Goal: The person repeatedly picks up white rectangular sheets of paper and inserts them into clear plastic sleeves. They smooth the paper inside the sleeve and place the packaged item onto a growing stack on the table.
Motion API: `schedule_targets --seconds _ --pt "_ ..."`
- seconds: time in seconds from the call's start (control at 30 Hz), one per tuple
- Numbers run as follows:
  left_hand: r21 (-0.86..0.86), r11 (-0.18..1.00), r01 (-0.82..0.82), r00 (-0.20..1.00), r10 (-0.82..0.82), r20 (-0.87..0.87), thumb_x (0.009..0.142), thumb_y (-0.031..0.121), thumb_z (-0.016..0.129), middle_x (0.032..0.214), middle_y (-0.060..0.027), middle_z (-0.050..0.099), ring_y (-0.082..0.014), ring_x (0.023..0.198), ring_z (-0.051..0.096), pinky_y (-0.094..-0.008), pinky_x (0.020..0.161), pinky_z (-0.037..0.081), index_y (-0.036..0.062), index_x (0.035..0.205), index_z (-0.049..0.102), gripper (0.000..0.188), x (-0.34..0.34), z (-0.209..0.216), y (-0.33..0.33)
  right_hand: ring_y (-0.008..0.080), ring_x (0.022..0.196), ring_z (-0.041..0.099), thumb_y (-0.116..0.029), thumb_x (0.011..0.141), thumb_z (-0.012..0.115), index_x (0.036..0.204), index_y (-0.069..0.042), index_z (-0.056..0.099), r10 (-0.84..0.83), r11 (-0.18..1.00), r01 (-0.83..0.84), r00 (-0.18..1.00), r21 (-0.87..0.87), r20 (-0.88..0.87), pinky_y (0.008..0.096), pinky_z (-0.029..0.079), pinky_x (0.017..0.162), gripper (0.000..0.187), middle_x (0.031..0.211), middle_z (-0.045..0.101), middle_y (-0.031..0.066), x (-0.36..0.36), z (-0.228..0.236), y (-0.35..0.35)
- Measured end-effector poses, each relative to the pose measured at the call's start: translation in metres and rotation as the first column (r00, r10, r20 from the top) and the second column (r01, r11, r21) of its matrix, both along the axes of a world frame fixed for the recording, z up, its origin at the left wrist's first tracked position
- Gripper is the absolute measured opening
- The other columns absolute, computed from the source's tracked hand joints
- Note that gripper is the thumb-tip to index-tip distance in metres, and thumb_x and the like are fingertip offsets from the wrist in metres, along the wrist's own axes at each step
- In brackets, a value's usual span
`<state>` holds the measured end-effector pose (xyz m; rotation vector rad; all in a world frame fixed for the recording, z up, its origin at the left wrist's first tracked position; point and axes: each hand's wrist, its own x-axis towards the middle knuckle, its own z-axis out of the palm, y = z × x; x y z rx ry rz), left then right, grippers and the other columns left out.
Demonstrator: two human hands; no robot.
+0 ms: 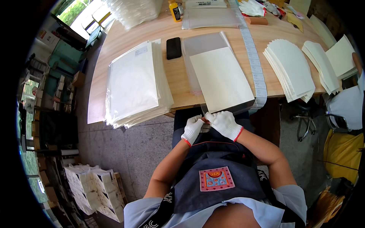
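Both hands wear white knit gloves with red cuffs and meet just off the table's front edge. My left hand (192, 129) is closed, its fingertips against those of my right hand (225, 124), which is curled too. Bare fingertips show between them. Anything pinched there is too small or hidden to make out. Just beyond my hands, a cream sheet (222, 78) lies partly over clear plastic sleeves (188, 49), its near end by the table edge. A strip of printed labels (254, 60) runs along its right side and hangs over the edge.
A stack of sleeved sheets (133, 79) sits left, beside a black phone (173, 48). Fanned cream sheets (291, 68) lie right, near another person's sleeve (348, 104). Farther back are more plastic sleeves (211, 19), a yellow bottle (175, 10) and gloves (252, 7).
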<state>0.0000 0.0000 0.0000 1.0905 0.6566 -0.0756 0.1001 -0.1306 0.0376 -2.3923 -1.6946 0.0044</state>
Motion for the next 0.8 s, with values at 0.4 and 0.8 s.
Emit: schedule_targets --seconds 0.4,0.8 --pt "0.124 0.991 0.053 0.997 -0.059 0.043 0.091 0.023 0.051 0.088 -0.0111 0.064 -0.0147 0.069 0.062 -0.0251 0.061 0.051 -0.0002 0.089 0.055 0.024 -0.021 0.01 0.006 0.0213 0.079 0.062 -0.02 0.082 0.051 0.079 -0.004 0.062 -0.745 0.611 0.705 0.36 -0.359 -0.561 0.0326 0.049 0.068 0.02 0.079 0.063 0.0145 0.096 -0.118 -0.305" --pt "0.931 -0.095 -0.351 0.827 -0.497 0.262 0.059 0.011 0.075 0.103 -0.0052 0.06 -0.0222 0.065 0.059 -0.0335 0.052 0.047 0.0113 0.095 0.057 0.04 -0.001 -0.001 0.004 0.0124 0.041 0.048 -0.032 0.096 0.034 0.113 -0.005 0.047 0.115 0.594 0.803 -0.148 -0.051 -0.982 0.0247 0.038 0.037 0.035 0.063 0.06 0.0085 0.065 -0.054 -0.164"
